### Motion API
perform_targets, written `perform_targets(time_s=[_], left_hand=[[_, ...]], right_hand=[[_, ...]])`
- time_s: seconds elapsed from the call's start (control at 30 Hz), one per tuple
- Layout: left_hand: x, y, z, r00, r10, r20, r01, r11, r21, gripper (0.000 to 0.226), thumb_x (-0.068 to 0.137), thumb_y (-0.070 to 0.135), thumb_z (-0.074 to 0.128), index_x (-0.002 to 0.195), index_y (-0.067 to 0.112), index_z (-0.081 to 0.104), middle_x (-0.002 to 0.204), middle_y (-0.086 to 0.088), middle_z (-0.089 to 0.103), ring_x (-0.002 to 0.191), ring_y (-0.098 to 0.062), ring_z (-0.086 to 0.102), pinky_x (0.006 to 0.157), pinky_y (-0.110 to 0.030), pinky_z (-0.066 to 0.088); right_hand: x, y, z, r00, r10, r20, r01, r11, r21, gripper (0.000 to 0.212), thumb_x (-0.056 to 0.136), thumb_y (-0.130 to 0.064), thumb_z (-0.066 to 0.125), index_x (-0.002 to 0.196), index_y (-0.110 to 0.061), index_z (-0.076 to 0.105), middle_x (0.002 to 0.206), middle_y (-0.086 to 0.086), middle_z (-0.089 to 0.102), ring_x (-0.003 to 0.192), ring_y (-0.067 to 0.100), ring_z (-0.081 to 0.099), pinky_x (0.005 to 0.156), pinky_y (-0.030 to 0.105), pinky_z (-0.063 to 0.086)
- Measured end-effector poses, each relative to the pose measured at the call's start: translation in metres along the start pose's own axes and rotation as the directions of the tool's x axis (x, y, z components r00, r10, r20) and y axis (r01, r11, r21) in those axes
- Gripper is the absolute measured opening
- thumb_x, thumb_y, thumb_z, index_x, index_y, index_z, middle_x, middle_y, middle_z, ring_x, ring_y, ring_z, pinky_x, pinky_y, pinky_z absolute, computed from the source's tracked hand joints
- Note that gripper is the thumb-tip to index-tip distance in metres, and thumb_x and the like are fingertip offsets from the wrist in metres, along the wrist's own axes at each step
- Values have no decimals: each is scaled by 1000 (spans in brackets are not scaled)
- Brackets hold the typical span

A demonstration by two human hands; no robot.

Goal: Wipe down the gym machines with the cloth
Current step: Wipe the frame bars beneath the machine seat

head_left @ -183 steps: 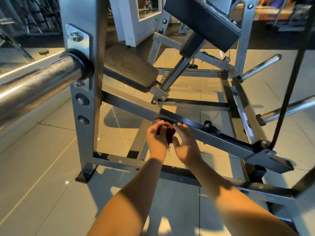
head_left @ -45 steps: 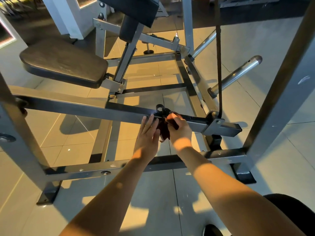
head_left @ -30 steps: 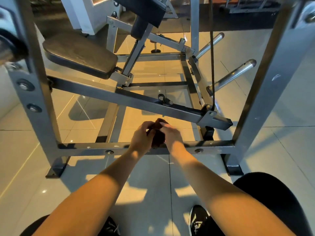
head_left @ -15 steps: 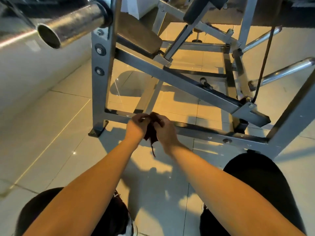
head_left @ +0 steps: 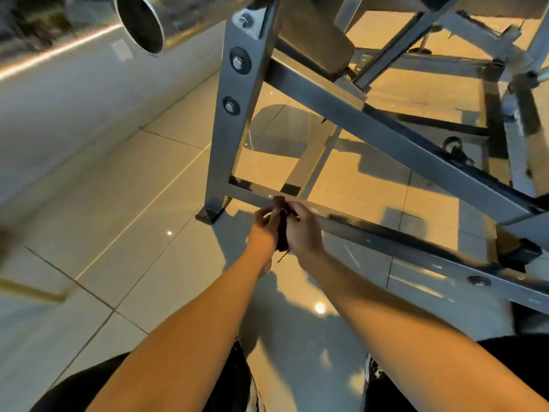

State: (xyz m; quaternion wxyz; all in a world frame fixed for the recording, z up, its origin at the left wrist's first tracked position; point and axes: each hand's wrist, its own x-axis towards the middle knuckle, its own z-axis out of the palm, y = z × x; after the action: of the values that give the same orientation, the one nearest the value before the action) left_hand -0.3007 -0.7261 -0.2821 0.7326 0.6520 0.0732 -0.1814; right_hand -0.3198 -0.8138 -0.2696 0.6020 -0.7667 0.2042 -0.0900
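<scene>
Tiled floor (head_left: 118,203); left hand (head_left: 263,230) and right hand (head_left: 307,230) grip cloth (head_left: 281,230), seemingly at rail (head_left: 386,237).

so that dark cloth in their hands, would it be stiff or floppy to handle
Probably floppy: the cloth is bunched small between the left hand and right hand. Likely light, since the fingers alone seem to hold it. A loose thread hangs below, so it may snag on a bolt.

forearms (head_left: 193,337): 2, bare | legwear (head_left: 89,391): black, over 2 knees
</scene>
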Motion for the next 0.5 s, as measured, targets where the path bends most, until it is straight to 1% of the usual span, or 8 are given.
perform_targets(time_s=[0.13, 0.2, 0.27, 0.3, 0.37, 0.43, 0.47, 0.5], left_hand=[[44, -11, -12, 997, -8, -76, 1, 996, -88, 30, 104, 14, 55, 133, 14, 46, 118, -14, 67, 97, -29, 71, 67, -41, 61], [70, -19, -15, 989, 64, -135, -54, 995, 79, 27, 102, 10, 56, 128, 14, 53, 115, -12, 69, 94, -25, 72, 74, -51, 62], [92, -28, -16, 975, 200, -101, -168, 950, 265, 15, 101, 6, 51, 115, 6, 59, 97, -15, 69, 77, -20, 69, 67, -46, 60], [101, -32, -15, 967, 246, -71, -212, 925, 317, 13, 102, 3, 47, 107, 1, 59, 86, -21, 64, 68, -26, 61, 60, -41, 54], [129, -46, -19, 953, 298, -61, -250, 881, 402, 16, 102, 3, 43, 106, 1, 58, 86, -27, 58, 72, -35, 58, 58, -36, 48], [157, -58, -28, 928, 352, -121, -227, 793, 566, 21, 103, 10, 46, 118, 8, 60, 107, -18, 63, 96, -32, 65, 70, -20, 51], [168, -60, -31, 908, 394, -141, -217, 733, 645, 25, 103, 9, 46, 125, 11, 59, 120, -15, 62, 108, -29, 62, 80, -18, 51], [176, -62, -33, 897, 416, -151, -199, 685, 701, 32, 103, 7, 45, 133, 11, 56, 132, -14, 58, 120, -28, 58, 92, -23, 50]], right_hand=[[35, 23, 4, 990, 5, 143, -5, 1000, -2, 39, 102, -5, 42, 125, -18, 70, 109, 7, 68, 100, 23, 62, 88, 31, 52], [52, 33, 3, 976, 16, 216, -12, 1000, -19, 34, 103, -6, 44, 123, -14, 71, 106, 2, 66, 94, 14, 59, 78, 10, 48], [70, 42, 7, 969, 23, 247, 5, 994, -113, 31, 100, -10, 46, 110, -13, 75, 101, 0, 69, 94, 16, 60, 70, 3, 41], [78, 48, 10, 971, 34, 237, 3, 988, -154, 31, 97, -14, 46, 111, -12, 74, 106, 4, 70, 100, 20, 61, 76, 7, 42], [96, 61, 16, 982, 41, 185, 9, 965, -262, 40, 98, -17, 43, 131, -13, 65, 137, 6, 61, 130, 22, 51, 105, 24, 38], [113, 71, 18, 978, 30, 205, 42, 940, -339, 42, 105, -19, 40, 144, -18, 54, 156, 1, 45, 149, 19, 30, 120, 33, 23], [121, 74, 17, 971, 33, 238, 58, 929, -365, 43, 107, -23, 39, 148, -20, 50, 159, -2, 39, 152, 17, 23, 122, 35, 19], [129, 76, 16, 963, 37, 267, 74, 917, -393, 44, 108, -26, 40, 151, -21, 47, 161, -2, 37, 153, 17, 21, 122, 36, 20]])
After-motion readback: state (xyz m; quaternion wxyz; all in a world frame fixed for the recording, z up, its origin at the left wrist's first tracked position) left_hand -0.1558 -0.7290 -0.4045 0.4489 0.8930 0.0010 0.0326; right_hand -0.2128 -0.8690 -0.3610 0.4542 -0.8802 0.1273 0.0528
